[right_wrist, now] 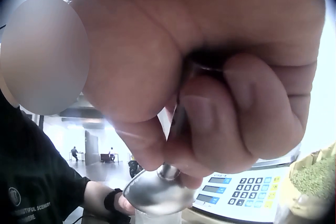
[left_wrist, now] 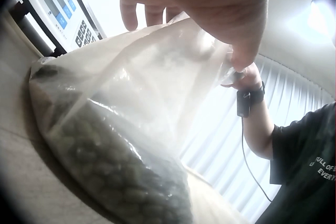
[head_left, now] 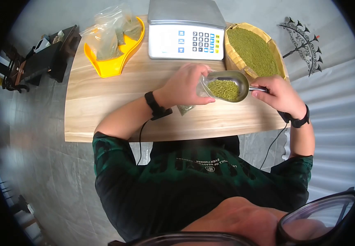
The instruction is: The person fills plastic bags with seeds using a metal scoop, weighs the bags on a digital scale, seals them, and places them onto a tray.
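Observation:
My left hand [head_left: 185,84] holds the mouth of a clear plastic bag [head_left: 203,89] between thumb and fingers. Green beans fill the bottom of this bag [left_wrist: 126,150] in the left wrist view. With curled fingers my right hand [head_left: 279,95] grips the handle of a metal scoop [head_left: 228,75]. Small green beans [head_left: 224,89] lie in the scoop, whose front lip is at the bag's mouth. From the right wrist view, the underside of the scoop [right_wrist: 157,195] shows below my fingers.
Behind the hands stands a digital scale [head_left: 185,43]. To its right is an open paper sack [head_left: 234,61] full of green beans [head_left: 253,49]. A yellow tray [head_left: 107,70] at the left holds several filled plastic bags [head_left: 107,41]. The wooden table [head_left: 103,102] lies underneath.

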The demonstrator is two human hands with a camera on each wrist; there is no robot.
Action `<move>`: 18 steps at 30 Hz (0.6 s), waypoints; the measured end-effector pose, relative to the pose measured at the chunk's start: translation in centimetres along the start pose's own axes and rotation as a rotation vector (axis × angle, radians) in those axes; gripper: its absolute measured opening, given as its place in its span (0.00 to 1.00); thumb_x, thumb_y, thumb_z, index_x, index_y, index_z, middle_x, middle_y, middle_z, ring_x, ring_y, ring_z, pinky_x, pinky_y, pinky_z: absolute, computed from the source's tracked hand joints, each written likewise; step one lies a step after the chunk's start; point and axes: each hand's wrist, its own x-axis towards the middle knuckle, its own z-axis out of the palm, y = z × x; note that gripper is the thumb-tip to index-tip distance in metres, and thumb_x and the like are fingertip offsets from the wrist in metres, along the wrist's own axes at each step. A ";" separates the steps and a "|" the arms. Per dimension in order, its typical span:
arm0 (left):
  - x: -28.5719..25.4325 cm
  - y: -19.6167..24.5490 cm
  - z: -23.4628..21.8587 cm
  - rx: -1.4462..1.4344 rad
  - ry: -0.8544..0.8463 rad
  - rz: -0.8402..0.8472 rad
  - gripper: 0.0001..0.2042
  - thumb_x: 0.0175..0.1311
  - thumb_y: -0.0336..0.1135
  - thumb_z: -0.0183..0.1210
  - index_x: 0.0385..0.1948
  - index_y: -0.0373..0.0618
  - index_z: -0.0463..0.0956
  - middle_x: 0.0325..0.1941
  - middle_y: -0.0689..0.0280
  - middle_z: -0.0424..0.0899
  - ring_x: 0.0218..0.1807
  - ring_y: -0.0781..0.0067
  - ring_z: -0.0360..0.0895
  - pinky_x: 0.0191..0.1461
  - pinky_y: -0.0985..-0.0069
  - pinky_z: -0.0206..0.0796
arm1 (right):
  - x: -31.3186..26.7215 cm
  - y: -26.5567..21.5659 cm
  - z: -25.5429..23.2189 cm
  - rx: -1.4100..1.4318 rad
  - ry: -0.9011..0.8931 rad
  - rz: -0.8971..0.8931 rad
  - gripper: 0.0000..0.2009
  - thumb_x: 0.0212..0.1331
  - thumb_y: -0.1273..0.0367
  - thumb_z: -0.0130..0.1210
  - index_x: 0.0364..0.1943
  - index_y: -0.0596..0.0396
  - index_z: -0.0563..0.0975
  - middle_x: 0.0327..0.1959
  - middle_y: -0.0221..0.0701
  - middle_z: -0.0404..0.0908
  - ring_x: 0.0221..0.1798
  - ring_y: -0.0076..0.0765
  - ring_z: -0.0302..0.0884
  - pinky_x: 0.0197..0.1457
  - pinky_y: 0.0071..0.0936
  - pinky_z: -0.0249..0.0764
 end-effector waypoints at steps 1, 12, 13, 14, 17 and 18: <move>0.0 -0.1 0.0 0.004 0.003 0.010 0.31 0.44 0.48 0.75 0.44 0.44 0.65 0.51 0.58 0.79 0.52 0.52 0.74 0.60 0.61 0.63 | 0.3 -0.7 -0.5 -0.024 -0.013 -0.007 0.10 0.59 0.67 0.60 0.38 0.60 0.79 0.26 0.45 0.79 0.30 0.53 0.77 0.33 0.37 0.71; -0.2 -0.4 0.2 -0.025 0.034 0.020 0.32 0.44 0.48 0.75 0.44 0.43 0.65 0.50 0.57 0.78 0.51 0.52 0.74 0.60 0.60 0.63 | 0.7 -1.1 -0.5 -0.093 -0.006 -0.047 0.10 0.60 0.67 0.59 0.38 0.61 0.79 0.27 0.44 0.80 0.30 0.50 0.77 0.34 0.36 0.71; -0.2 -0.4 0.2 -0.027 0.042 0.016 0.31 0.44 0.48 0.75 0.44 0.43 0.65 0.50 0.58 0.79 0.51 0.52 0.74 0.60 0.60 0.62 | 0.3 -0.6 -0.3 -0.053 0.032 -0.029 0.10 0.60 0.67 0.59 0.39 0.61 0.79 0.27 0.43 0.79 0.29 0.46 0.77 0.34 0.33 0.71; -0.2 -0.5 0.4 -0.032 0.050 0.013 0.31 0.44 0.48 0.75 0.44 0.44 0.65 0.50 0.58 0.79 0.51 0.53 0.74 0.60 0.60 0.62 | -0.3 0.3 -0.3 -0.056 0.032 -0.025 0.10 0.60 0.67 0.59 0.39 0.61 0.79 0.27 0.43 0.79 0.29 0.46 0.77 0.34 0.33 0.71; 0.0 -0.6 0.3 -0.051 0.051 0.006 0.31 0.44 0.47 0.75 0.43 0.44 0.65 0.50 0.60 0.80 0.50 0.53 0.74 0.60 0.61 0.62 | -3.1 5.6 0.0 0.289 0.139 0.151 0.09 0.66 0.71 0.56 0.42 0.65 0.76 0.31 0.22 0.76 0.35 0.16 0.69 0.35 0.21 0.65; 0.0 -0.5 0.3 -0.056 0.051 0.009 0.31 0.44 0.47 0.75 0.43 0.44 0.65 0.50 0.60 0.80 0.50 0.53 0.74 0.60 0.61 0.62 | -3.7 7.0 -0.3 0.286 0.140 0.156 0.09 0.66 0.71 0.56 0.42 0.65 0.76 0.31 0.22 0.76 0.35 0.16 0.69 0.35 0.21 0.65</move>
